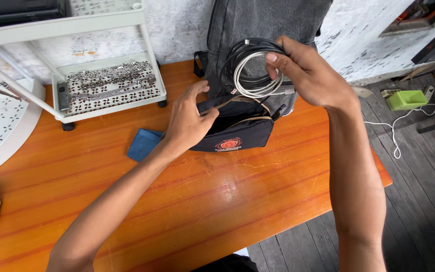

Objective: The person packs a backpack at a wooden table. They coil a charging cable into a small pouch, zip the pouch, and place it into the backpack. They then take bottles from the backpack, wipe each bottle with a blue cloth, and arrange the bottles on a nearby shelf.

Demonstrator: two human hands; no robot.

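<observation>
Table (187, 201): glossy orange wood with darker lengthwise grain streaks. Pouch (237, 132): black with tan zip edging and a red round emblem on its front. Cables (250, 68): one coil black, one coil white, bundled together. Backpack (258, 22), at 12 o'clock of the pouch: heathered dark grey. Cloth (143, 143), at 9 o'clock of the pouch: denim blue. Rack (109, 90), at 10 o'clock: white trays pierced with a repeating pinwheel pattern, holding silver chains (109, 75). Box (406, 99), at 3 o'clock: lime green. Floor (419, 201): weathered dark grey planks.
</observation>
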